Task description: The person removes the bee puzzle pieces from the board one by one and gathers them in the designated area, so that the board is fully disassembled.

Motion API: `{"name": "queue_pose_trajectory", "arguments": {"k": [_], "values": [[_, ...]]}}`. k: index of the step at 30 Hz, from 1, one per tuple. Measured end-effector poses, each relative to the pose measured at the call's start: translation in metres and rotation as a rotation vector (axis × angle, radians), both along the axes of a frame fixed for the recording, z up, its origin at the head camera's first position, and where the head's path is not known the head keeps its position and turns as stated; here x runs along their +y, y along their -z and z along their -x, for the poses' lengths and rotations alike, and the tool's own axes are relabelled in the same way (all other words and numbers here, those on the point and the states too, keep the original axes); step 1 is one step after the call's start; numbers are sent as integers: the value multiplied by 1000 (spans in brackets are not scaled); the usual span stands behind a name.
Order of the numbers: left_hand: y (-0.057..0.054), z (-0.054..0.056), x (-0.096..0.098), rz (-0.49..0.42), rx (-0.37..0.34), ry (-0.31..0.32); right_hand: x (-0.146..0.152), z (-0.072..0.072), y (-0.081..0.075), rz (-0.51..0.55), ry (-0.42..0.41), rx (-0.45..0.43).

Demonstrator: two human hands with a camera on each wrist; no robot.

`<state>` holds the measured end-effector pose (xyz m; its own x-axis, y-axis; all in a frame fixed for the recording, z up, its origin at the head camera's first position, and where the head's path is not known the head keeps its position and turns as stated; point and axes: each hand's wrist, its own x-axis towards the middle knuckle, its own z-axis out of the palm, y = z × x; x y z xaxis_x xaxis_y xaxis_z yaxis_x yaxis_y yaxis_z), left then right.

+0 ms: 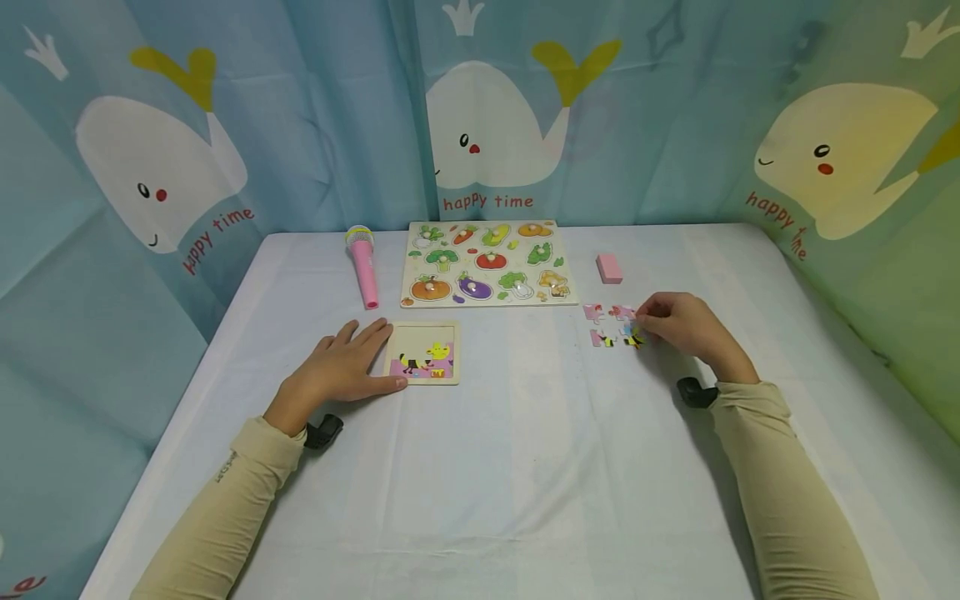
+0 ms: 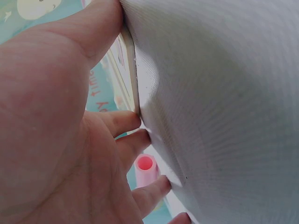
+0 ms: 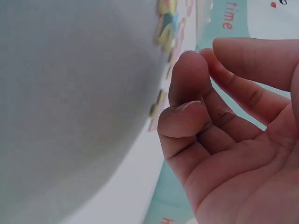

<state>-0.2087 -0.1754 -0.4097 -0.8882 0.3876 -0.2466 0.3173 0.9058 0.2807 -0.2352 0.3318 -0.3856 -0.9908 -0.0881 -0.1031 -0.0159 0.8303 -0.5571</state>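
Observation:
My left hand [image 1: 337,362] lies at the left side of a small wooden puzzle tray [image 1: 455,354], fingers spread. Its thumb touches the near left corner and its index finger is at the far left one. Inside the tray, yellow, black and pink puzzle pieces [image 1: 426,365] fill the near half; the far half is bare wood. My right hand [image 1: 682,325] is over several loose puzzle pieces [image 1: 602,338] at the right, fingers bent and thumb close to the index fingertip. Those fingertips are right at a pink piece [image 1: 621,312]; I cannot tell whether they pinch it.
A vegetable peg puzzle board [image 1: 412,287] lies at the table's back middle. Left of it is a pink toy microphone [image 1: 364,271]; right of it, a pink block [image 1: 609,269]. A whale-print curtain [image 1: 360,125] hangs behind the white table [image 1: 510,483].

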Motion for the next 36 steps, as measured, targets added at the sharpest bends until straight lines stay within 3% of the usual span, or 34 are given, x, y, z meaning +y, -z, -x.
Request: {"name": "queue_pose_trajectory", "arguments": {"k": [15,36], "values": [[-3,-2,-1,-8,3,8,-39,-6,-11,46,-149,89],[-2,0,-1,0,0,10,-106,-1,-5,36,-377,168]]}}
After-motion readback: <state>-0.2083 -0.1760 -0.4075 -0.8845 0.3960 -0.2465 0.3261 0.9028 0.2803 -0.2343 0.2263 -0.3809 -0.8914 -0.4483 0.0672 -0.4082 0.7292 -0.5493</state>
